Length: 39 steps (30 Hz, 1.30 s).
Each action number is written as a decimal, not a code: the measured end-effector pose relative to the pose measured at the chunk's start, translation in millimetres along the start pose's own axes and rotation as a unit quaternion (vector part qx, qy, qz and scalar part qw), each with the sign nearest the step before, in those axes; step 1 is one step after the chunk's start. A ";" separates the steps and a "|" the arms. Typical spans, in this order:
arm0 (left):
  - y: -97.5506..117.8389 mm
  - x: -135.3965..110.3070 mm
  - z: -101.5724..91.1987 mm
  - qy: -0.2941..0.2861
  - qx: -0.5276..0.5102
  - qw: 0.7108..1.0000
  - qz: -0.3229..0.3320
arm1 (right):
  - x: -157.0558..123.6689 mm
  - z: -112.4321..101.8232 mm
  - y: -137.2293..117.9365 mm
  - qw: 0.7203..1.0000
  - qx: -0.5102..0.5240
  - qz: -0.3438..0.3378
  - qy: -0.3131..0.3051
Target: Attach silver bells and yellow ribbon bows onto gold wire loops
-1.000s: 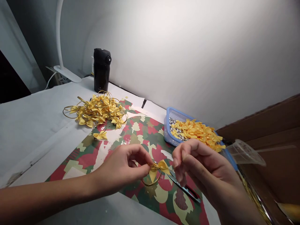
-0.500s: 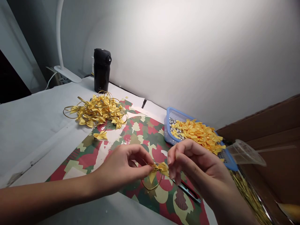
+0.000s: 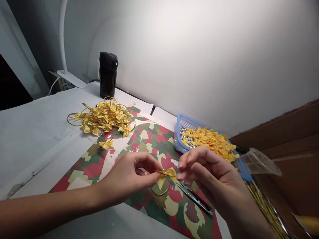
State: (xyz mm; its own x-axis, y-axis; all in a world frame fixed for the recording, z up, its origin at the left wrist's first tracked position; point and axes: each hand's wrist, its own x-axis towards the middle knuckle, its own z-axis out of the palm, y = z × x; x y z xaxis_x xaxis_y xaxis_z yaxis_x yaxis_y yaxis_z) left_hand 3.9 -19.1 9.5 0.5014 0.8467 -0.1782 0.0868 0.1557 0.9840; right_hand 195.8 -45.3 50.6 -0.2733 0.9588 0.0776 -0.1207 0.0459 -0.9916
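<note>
Here, a yellow bow (image 3: 171,172) with a gold loop (image 3: 160,195) sits pinched in the fingertips of the left hand (image 3: 128,174). Just beside it, the right hand (image 3: 219,181) has its fingers bunched narrow; whether they hold anything, I cannot tell. Snips (image 3: 195,200) lie below those fingers, a blue basket (image 3: 177,132) beyond.

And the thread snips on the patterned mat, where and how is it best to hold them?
Probably grip the thread snips by the rear handle half, coming from the right: they lie flat and slanted, pointed tips toward the left hand, blunt end away from it. The right hand is the nearer one.
</note>
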 end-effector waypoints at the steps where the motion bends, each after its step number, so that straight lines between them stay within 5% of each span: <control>1: 0.0 0.3 0.0 0.002 0.001 1.000 -0.003 | 0.0 0.5 0.1 1.000 -0.002 0.005 -0.001; 10: -9.0 6.2 -3.7 0.008 0.105 0.994 0.015 | 8.7 -0.9 10.3 0.993 -0.039 0.112 -0.006; 18: -15.3 11.6 -4.7 -0.036 0.243 0.967 0.071 | -3.5 8.1 39.1 0.991 -0.048 0.093 0.082; 22: -14.7 11.4 -3.7 -0.055 0.303 0.945 0.105 | -16.8 13.1 51.8 0.988 -0.073 0.121 0.069; 31: -14.7 14.2 -1.9 -0.054 0.338 0.931 0.128 | -22.3 5.5 65.6 0.968 -0.217 0.043 0.119; 39: -11.3 19.2 0.3 -0.045 0.346 0.931 0.106 | -24.5 6.5 71.8 0.974 -0.157 0.057 0.151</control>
State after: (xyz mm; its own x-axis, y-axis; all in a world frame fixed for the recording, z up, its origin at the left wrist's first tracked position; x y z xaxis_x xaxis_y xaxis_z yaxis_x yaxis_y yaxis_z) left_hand 12.8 -4.7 -5.0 0.6378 0.7701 -0.0085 0.4959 -0.4022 0.7696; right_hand 187.7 -67.3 -21.8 0.0318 0.9992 -0.0222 0.2045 -0.0283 -0.9785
